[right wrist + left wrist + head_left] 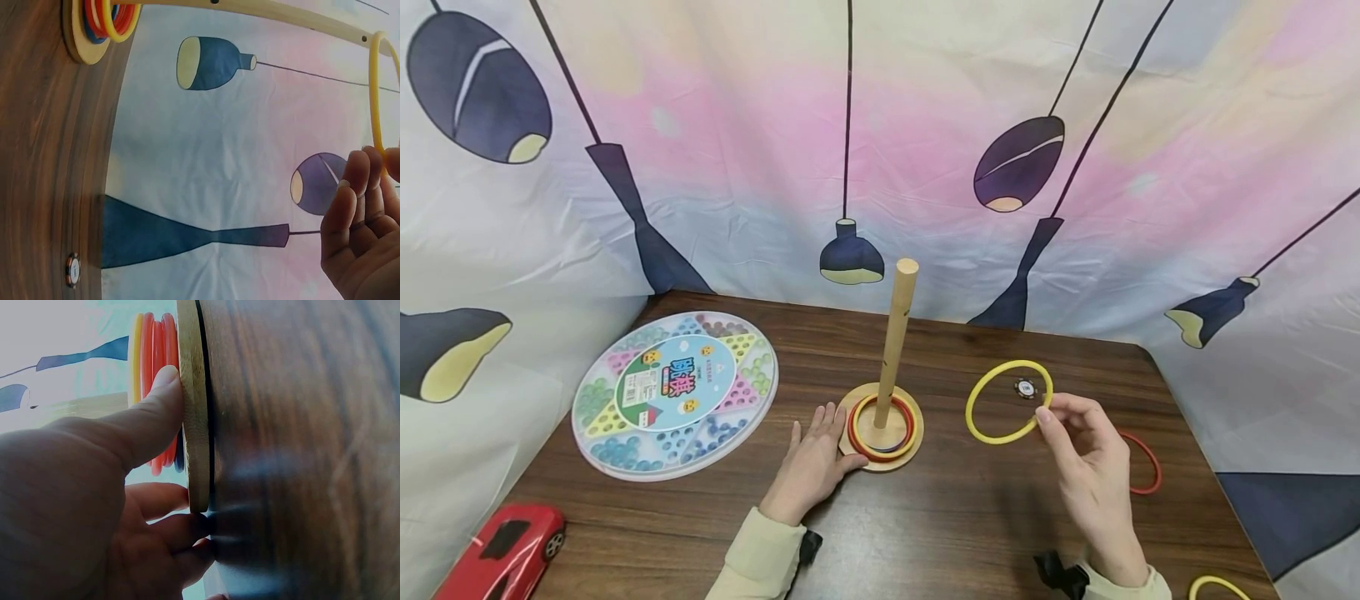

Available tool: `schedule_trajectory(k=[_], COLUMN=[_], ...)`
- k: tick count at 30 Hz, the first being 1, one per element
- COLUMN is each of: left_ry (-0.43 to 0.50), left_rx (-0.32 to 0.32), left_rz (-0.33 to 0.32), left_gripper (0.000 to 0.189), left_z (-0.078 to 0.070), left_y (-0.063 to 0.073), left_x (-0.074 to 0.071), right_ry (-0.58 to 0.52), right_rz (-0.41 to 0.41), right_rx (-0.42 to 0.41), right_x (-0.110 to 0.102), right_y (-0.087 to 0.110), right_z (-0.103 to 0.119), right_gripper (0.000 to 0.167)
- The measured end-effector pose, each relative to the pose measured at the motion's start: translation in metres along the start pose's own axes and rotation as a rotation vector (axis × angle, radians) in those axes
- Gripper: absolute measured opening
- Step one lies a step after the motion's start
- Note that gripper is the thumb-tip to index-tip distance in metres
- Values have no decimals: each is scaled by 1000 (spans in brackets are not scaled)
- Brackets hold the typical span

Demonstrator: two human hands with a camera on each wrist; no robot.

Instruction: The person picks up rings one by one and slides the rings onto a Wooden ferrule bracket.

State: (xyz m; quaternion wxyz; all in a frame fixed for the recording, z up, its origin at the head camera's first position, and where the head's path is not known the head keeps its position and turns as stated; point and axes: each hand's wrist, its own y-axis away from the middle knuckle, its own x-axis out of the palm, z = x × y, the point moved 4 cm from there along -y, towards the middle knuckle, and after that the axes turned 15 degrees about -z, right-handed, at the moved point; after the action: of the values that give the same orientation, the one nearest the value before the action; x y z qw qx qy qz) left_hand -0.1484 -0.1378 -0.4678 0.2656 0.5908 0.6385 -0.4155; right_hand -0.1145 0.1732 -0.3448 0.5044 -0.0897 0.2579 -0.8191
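A wooden ring-toss stand [896, 342] has an upright peg on a round base [916, 442]. Yellow and red rings [853, 437] are stacked around the foot of the peg, and a bit of blue shows under them. My left hand [811, 467] holds the left edge of the base: the thumb lies over the top beside the rings, and the fingers [178, 531] rest against the rim. To the right of the peg, my right hand [1093, 475] pinches a yellow ring [973, 408] between thumb and fingers, raised above the table.
A Chinese checkers box [760, 417] lies at the left, with a red toy car [512, 550] nearer me. Behind the raised ring is a poker chip [1025, 388]. A red ring [1157, 475] and another yellow ring [1213, 581] lie on the right. A printed cloth hangs behind the table.
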Motion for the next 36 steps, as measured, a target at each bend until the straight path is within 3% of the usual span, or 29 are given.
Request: schedule_trajectory(k=[5, 13, 36], left_ry=[-3, -1, 6], left_rx=[3, -1, -9], left_rz=[-2, 4, 14], left_gripper=[82, 82, 81], left_z=[0, 0, -1], left_y=[0, 0, 1], left_x=[1, 1, -1], right_ry=[-105, -329, -475], right_rz=[2, 22, 60], right_rx=[0, -94, -136], right_x=[7, 19, 49], right_y=[-1, -6, -14], right_z=[6, 18, 51], right_gripper=[18, 19, 18])
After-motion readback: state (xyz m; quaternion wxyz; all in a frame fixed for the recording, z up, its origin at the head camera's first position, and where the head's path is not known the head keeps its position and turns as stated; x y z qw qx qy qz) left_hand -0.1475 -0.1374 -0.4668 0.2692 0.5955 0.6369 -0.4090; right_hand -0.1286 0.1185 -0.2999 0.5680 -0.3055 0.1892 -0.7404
